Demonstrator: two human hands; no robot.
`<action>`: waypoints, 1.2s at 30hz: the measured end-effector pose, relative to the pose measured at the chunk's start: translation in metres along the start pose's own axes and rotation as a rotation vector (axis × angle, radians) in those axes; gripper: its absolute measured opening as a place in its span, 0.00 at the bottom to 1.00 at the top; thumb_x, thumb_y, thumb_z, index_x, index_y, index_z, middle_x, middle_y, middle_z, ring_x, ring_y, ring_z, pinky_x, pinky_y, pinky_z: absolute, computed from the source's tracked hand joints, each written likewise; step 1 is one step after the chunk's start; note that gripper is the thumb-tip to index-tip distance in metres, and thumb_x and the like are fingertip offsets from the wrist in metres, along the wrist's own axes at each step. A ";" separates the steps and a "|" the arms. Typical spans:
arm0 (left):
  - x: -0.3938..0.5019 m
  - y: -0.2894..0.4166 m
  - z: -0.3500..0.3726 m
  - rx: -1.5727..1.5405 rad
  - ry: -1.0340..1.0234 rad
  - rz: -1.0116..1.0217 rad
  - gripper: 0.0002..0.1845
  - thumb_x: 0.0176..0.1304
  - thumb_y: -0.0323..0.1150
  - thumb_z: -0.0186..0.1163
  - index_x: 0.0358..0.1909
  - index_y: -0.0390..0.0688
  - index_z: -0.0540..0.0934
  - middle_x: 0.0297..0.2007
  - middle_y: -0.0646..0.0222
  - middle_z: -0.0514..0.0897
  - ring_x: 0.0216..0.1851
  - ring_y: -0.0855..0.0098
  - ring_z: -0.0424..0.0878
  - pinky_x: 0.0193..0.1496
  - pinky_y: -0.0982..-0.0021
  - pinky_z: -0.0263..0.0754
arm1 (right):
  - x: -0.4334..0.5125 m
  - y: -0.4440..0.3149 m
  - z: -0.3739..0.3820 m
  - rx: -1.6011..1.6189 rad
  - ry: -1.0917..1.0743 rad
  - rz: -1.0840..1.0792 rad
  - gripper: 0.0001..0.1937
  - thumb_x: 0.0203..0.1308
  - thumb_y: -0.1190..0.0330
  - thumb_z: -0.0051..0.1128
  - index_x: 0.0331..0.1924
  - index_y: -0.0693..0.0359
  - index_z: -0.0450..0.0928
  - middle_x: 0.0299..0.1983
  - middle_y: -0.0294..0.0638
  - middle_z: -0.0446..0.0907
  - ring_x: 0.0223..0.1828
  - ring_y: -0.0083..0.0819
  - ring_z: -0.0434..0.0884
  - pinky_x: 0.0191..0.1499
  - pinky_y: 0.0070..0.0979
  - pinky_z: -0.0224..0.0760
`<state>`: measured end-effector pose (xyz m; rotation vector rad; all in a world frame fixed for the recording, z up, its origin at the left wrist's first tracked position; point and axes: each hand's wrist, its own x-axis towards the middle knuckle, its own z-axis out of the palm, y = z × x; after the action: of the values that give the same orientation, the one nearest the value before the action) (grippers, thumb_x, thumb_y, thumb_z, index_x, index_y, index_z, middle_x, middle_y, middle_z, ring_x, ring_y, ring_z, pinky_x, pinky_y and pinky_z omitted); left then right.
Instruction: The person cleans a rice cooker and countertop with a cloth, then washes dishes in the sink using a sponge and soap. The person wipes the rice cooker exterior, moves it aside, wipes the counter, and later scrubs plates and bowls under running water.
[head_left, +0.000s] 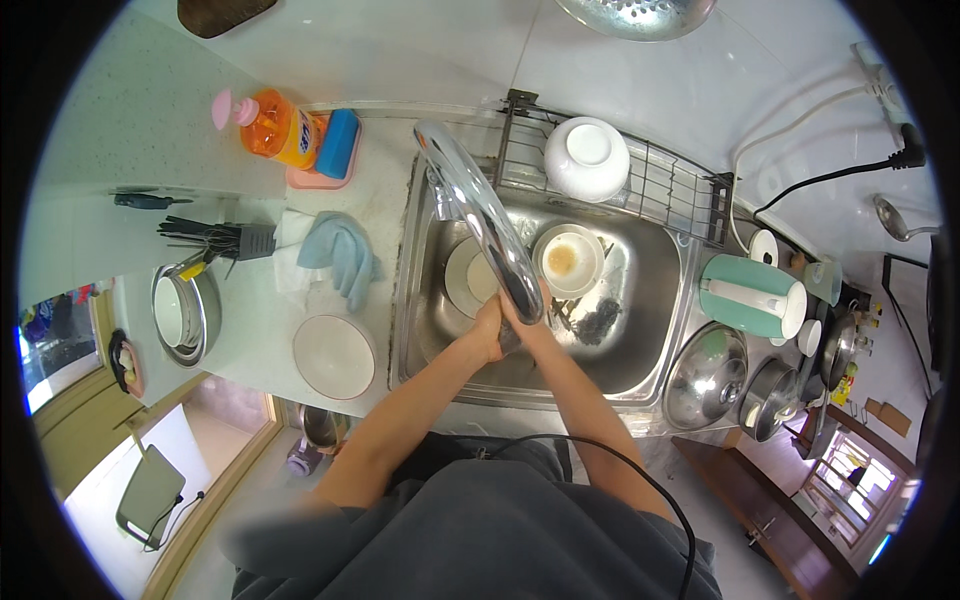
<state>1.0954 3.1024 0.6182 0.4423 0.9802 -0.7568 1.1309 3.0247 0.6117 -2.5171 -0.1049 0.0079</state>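
Observation:
My left hand (491, 330) and my right hand (534, 319) are close together over the stainless steel sink (645, 300), under the end of the chrome faucet (480, 210). Something dark shows between them; the faucet hides part of the fingers, so their hold is unclear. Beyond my left hand a pale bowl (459, 277) lies in the basin, partly behind the faucet. Just past my right hand sits a white bowl (589, 244) with a little yellowish liquid. Dark scraps and a dark mesh-like clump (598, 322) lie on the basin floor.
An upturned white bowl (587, 159) rests in a wire rack (667, 180) behind the sink. To the left are a blue cloth (341, 251), a large bowl (334, 356), an orange pump bottle (277, 131) and a blue sponge (338, 142). A green kettle (739, 296) and glass lid (705, 375) stand right.

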 end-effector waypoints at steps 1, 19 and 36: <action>-0.005 0.003 0.000 -0.038 -0.030 0.047 0.30 0.73 0.58 0.38 0.61 0.48 0.73 0.57 0.65 0.79 0.57 0.65 0.77 0.60 0.59 0.72 | 0.008 -0.003 0.000 0.183 -0.045 0.051 0.23 0.71 0.52 0.44 0.36 0.65 0.81 0.24 0.52 0.82 0.28 0.46 0.83 0.34 0.37 0.75; -0.040 0.011 -0.001 -0.176 -0.205 0.313 0.20 0.73 0.50 0.44 0.53 0.48 0.73 0.51 0.62 0.79 0.53 0.60 0.77 0.58 0.57 0.71 | -0.055 -0.013 -0.049 0.553 -0.103 0.425 0.20 0.66 0.57 0.55 0.51 0.68 0.74 0.39 0.48 0.80 0.43 0.38 0.81 0.44 0.34 0.73; 0.001 0.015 0.013 -0.322 -0.069 0.370 0.19 0.72 0.52 0.49 0.41 0.45 0.75 0.36 0.71 0.79 0.39 0.72 0.77 0.46 0.64 0.74 | -0.010 -0.036 -0.040 0.098 -0.017 0.054 0.21 0.62 0.55 0.53 0.17 0.60 0.79 0.17 0.52 0.77 0.20 0.51 0.79 0.32 0.41 0.70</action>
<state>1.1148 3.1036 0.6242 0.3012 0.9024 -0.2719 1.1200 3.0295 0.6647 -2.4212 -0.0428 0.0554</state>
